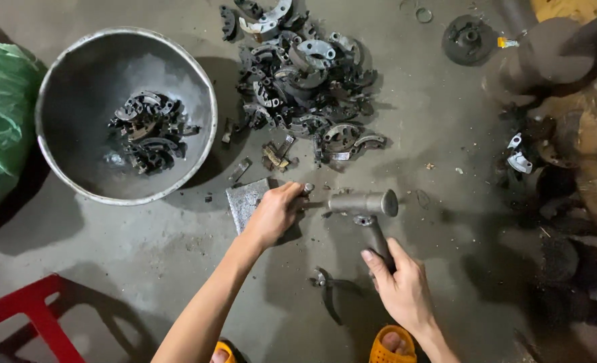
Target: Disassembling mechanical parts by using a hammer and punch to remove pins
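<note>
Head view, right hand [401, 290] gripping grey steel hammer [366, 205], left hand [275, 214] on metal block [246, 200]

Single head-worn view, looking almost straight down at the concrete floor [406, 168] from squatting height (fairly close). Forearms enter from the bottom edge; no second view to overlap.

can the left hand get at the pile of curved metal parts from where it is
Probably yes. The left hand rests on a small part at the metal block, and the pile lies just beyond it on the floor with only a few loose scraps between. The hammer sits off to the right.
</note>
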